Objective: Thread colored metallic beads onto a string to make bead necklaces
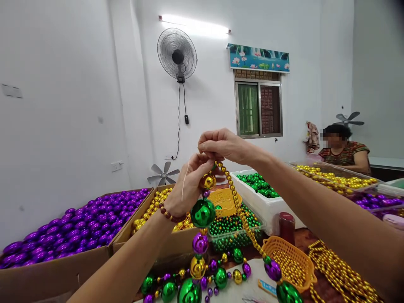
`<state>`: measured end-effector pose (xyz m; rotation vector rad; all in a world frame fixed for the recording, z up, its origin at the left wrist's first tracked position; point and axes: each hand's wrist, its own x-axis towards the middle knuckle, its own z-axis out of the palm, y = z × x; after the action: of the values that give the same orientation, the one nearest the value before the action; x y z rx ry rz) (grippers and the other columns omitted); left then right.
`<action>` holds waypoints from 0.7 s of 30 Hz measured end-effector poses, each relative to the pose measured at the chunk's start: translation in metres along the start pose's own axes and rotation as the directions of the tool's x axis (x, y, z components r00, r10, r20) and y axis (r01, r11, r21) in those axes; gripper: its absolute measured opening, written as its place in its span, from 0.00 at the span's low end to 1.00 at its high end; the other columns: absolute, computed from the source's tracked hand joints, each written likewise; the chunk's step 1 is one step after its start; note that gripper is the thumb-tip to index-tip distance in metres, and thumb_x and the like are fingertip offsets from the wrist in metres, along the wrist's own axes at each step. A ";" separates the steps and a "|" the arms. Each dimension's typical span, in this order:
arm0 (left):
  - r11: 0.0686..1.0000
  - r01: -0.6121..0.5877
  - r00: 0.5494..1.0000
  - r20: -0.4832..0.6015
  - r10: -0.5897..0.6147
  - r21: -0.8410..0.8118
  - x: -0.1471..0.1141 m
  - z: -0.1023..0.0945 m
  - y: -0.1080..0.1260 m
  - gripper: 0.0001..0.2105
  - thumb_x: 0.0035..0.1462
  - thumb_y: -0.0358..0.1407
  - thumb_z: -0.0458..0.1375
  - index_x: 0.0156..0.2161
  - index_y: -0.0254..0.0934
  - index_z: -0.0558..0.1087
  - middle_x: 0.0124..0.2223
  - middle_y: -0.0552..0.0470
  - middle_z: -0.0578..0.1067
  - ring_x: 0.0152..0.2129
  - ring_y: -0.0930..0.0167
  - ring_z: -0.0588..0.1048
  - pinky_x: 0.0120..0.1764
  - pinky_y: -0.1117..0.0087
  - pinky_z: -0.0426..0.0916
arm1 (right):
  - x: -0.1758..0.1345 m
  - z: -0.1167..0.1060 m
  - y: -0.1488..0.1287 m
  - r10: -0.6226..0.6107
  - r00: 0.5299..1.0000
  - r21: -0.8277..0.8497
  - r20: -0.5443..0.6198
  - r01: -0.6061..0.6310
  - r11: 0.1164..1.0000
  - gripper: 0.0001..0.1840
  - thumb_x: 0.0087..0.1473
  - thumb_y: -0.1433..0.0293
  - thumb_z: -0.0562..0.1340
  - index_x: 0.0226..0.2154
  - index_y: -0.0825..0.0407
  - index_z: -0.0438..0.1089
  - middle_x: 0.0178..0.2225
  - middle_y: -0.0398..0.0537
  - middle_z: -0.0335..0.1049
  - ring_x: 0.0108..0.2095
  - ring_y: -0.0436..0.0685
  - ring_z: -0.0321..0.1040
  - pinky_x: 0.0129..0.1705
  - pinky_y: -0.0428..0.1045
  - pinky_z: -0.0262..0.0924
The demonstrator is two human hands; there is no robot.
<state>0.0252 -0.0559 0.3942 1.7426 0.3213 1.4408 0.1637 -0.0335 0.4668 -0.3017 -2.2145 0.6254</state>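
Left hand pinches bead strand at top; right hand pinched close, perhaps on thread. Strand likely light, slick, limp; best held by small gold beads.

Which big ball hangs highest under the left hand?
The gold ball at the left hand; the big green ball, purple ball, lower gold ball and bottom green ball are below it.

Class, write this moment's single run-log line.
left hand: holding shiny purple, green and gold round-bead strand; right hand: pinched shut just above left hand
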 end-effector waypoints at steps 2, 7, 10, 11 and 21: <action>0.999 0.053 0.998 -0.015 -0.053 -0.006 -0.015 -0.004 -0.010 0.07 0.59 0.38 0.57 0.40 0.38 0.69 0.38 0.52 0.72 0.23 0.76 0.71 0.26 0.74 0.66 | -0.007 0.015 0.014 0.041 0.999 -0.013 -0.012 -0.041 0.999 0.08 0.53 0.75 0.56 0.24 0.54 0.64 0.20 0.38 0.61 0.18 0.44 0.52 0.18 0.41 0.47; 0.976 0.184 0.980 -0.100 -0.172 0.120 -0.055 -0.020 -0.030 0.05 0.57 0.37 0.57 0.38 0.38 0.68 0.32 0.55 0.71 0.19 0.76 0.69 0.22 0.75 0.62 | -0.031 0.055 0.046 0.184 0.983 -0.034 -0.007 -0.184 0.982 0.08 0.54 0.71 0.56 0.25 0.52 0.65 0.21 0.38 0.64 0.20 0.47 0.58 0.21 0.43 0.52; 0.948 0.290 0.954 -0.124 -0.274 0.129 -0.080 -0.032 -0.045 0.04 0.55 0.35 0.58 0.36 0.38 0.69 0.30 0.54 0.72 0.20 0.74 0.70 0.23 0.73 0.63 | -0.045 0.081 0.063 0.250 0.968 -0.066 0.002 -0.249 0.966 0.09 0.54 0.72 0.57 0.24 0.53 0.68 0.24 0.41 0.67 0.25 0.49 0.61 0.25 0.44 0.54; 0.935 0.335 0.938 -0.132 -0.319 0.118 -0.088 -0.036 -0.051 0.04 0.55 0.35 0.58 0.36 0.38 0.70 0.28 0.54 0.72 0.20 0.73 0.69 0.23 0.73 0.63 | -0.050 0.090 0.070 0.277 0.961 -0.042 -0.002 -0.277 0.960 0.09 0.54 0.72 0.58 0.24 0.53 0.68 0.24 0.41 0.67 0.25 0.49 0.60 0.25 0.44 0.53; 0.807 0.582 0.754 -0.307 -0.581 -0.098 -0.163 -0.082 -0.121 0.08 0.55 0.39 0.60 0.32 0.36 0.70 0.30 0.54 0.72 0.19 0.75 0.71 0.23 0.74 0.63 | -0.079 0.181 0.155 0.530 0.845 0.502 0.070 -0.489 0.713 0.10 0.55 0.67 0.60 0.25 0.52 0.66 0.19 0.37 0.64 0.16 0.45 0.58 0.17 0.41 0.52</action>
<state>-0.0628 -0.0521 0.1933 1.2272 0.9583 1.2361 0.0797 0.0049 0.2330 -0.6616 -1.7894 1.4417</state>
